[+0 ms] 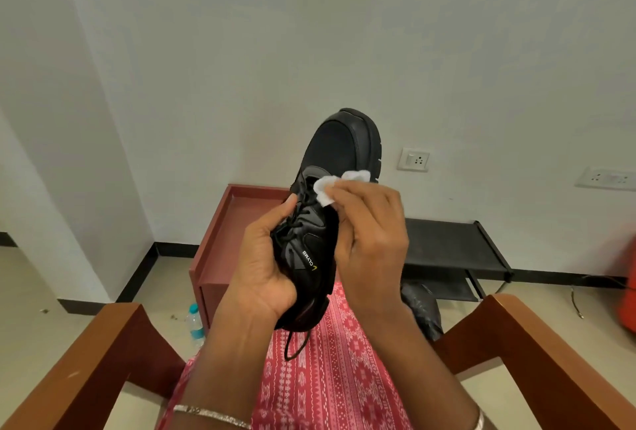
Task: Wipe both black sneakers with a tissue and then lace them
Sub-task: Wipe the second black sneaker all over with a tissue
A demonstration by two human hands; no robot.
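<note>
A black sneaker (339, 151) is held up in front of me, toe pointing away and up. My left hand (265, 264) grips it round the heel and laced part, thumb on the laces. My right hand (370, 240) pinches a white tissue (330, 187) and presses it against the sneaker's side near the tongue. A loose black lace end (292, 347) hangs below the heel over my lap. A dark shape (421, 309) lies on the floor at the right; I cannot tell if it is the second sneaker.
I sit in a wooden chair with armrests (103, 354) on both sides. A red-brown low table (220, 250) stands ahead, a black shoe rack (454, 250) to its right. A water bottle (195, 324) stands on the floor at the left. White wall behind.
</note>
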